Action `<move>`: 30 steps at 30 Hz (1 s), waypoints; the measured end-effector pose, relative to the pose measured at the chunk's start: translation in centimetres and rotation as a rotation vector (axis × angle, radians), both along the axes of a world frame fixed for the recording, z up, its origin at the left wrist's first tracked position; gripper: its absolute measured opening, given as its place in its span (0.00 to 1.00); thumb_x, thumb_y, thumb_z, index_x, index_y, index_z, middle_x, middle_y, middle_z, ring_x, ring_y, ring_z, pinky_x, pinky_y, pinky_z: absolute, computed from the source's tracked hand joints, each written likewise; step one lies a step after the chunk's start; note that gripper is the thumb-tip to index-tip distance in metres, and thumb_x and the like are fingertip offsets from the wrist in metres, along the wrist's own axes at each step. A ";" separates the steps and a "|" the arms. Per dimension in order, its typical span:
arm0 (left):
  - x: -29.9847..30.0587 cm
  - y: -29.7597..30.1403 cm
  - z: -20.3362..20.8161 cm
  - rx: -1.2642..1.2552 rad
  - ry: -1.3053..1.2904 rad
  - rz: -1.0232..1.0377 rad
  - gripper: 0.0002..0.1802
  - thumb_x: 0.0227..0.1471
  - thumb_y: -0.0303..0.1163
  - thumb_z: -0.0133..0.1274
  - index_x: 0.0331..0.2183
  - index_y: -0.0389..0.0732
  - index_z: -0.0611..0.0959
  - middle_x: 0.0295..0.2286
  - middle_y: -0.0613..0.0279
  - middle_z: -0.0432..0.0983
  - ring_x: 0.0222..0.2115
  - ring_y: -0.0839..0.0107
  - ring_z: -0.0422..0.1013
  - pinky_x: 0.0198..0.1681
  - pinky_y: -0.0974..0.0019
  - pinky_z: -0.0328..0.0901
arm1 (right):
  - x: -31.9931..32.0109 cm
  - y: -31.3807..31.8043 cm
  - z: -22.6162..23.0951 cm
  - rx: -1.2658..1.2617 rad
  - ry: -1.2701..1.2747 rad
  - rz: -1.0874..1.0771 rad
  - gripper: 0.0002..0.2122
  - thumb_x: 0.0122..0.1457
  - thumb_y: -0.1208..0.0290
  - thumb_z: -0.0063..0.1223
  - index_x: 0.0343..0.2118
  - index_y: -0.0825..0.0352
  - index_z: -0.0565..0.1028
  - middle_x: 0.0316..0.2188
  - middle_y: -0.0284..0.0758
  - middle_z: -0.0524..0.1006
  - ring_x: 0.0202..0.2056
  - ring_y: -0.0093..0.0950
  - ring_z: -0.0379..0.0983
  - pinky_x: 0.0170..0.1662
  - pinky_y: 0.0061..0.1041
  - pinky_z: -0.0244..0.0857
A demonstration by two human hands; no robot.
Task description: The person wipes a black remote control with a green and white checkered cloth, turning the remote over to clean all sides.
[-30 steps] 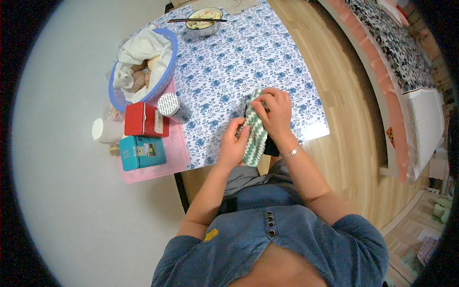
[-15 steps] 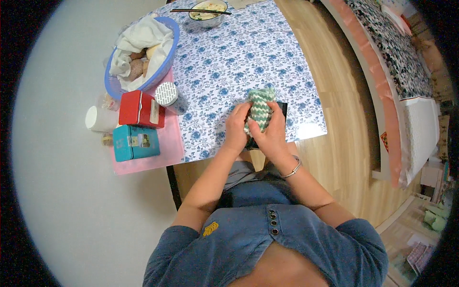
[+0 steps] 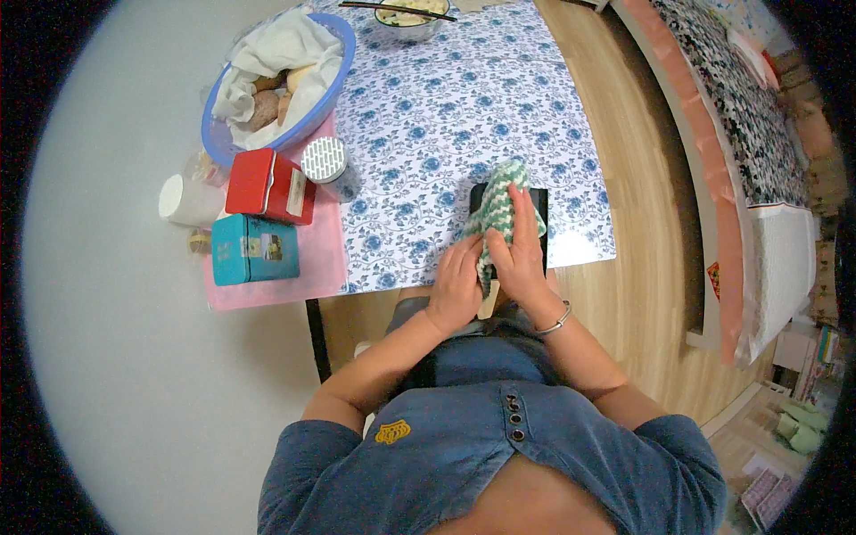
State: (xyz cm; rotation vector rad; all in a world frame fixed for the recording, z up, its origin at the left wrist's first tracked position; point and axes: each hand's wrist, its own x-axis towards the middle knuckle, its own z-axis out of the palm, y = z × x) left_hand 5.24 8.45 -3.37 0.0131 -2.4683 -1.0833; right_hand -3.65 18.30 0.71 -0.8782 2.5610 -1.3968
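A knitted cloth (image 3: 510, 183), striped green and white, is bunched lengthwise over a flat black rectangular object (image 3: 542, 201) at the table's front edge. My right hand (image 3: 522, 259) lies along the cloth, its fingers stretched out over the top and the thumb apart. At the cloth's lower left side is my left hand (image 3: 456, 290), closed with its fingertips against the fabric. A narrow end of the cloth hangs down between both hands. Most of the black object is covered, so I cannot tell what it is.
On the left, a teal tin (image 3: 259, 250), a red tin (image 3: 267, 187) and a grey-lidded jar (image 3: 326, 165) stand by a pink mat (image 3: 325, 267). Behind them is a blue basket (image 3: 343, 45) of bread-like pieces. A bowl (image 3: 410, 27) with chopsticks sits far back.
The cloth has gone from an upright bundle between both hands to a slanted, looser shape. My left hand has slid down and toward me; my right fingers have straightened over the cloth.
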 end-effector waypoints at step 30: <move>-4.5 -2.7 -0.5 -0.030 -0.163 -0.061 0.33 0.45 0.20 0.43 0.55 0.35 0.57 0.55 0.48 0.52 0.56 0.51 0.49 0.57 0.57 0.48 | 0.3 -0.2 0.0 0.020 0.123 -0.006 0.29 0.55 0.68 0.41 0.57 0.75 0.47 0.54 0.64 0.47 0.55 0.59 0.45 0.57 0.43 0.45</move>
